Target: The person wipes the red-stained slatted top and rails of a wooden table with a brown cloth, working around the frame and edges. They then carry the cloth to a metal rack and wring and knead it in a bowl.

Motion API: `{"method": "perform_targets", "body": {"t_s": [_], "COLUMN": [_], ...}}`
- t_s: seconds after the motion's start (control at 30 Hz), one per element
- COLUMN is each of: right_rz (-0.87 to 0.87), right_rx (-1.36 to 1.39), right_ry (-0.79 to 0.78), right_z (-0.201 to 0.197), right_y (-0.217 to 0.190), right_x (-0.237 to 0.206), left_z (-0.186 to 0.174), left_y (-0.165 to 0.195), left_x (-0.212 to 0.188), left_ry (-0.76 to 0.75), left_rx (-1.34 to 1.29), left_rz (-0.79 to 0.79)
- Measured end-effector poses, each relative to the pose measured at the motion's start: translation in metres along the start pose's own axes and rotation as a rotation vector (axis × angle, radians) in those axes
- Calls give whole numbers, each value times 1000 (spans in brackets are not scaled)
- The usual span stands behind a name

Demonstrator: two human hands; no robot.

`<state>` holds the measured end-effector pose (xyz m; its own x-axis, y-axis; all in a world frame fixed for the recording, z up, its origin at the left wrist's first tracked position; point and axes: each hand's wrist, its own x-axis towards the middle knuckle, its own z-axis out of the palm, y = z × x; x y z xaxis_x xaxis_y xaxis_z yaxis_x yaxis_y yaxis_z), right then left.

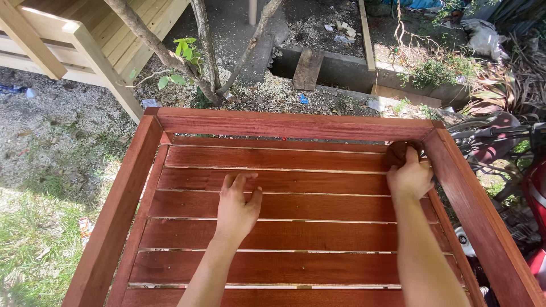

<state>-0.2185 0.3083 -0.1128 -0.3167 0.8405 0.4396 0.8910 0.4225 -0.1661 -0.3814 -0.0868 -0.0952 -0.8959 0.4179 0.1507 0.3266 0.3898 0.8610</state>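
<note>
A reddish-brown stained wooden frame with horizontal slats fills the lower view. My left hand lies flat on the middle slats, fingers apart, holding nothing. My right hand is at the far right corner of the slatted surface, pressing a dark brown rag against the slat where it meets the right rail. Part of the rag is hidden under my fingers.
A small tree with thin trunks stands just beyond the frame's far rail. A pale unfinished wooden structure is at the upper left. Grass and gravel lie to the left. A red motorbike stands close to the right rail.
</note>
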Motion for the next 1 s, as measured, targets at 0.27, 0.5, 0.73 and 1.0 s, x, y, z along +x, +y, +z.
{"method": "perform_targets", "body": {"t_s": [0.27,0.5,0.73,1.0], "right_rz": [-132,-603,-864,-739], "right_rx": [6,339,696,439], "right_ry": [-166,-572,-574,-509], "right_z": [-6,-10,-27,-24], "right_y": [-119,-335,-400,-239], "right_x": [-66,-210,-232,-128], "left_z": [-23,-66,-104,-55], "left_y": [-11,-28,-43,-2], "left_x": [-3,-7,-11,14], "left_ry": [109,293,419,288], "left_rx": [-32,41,155,3], "left_rz": [21,122,98,18]}}
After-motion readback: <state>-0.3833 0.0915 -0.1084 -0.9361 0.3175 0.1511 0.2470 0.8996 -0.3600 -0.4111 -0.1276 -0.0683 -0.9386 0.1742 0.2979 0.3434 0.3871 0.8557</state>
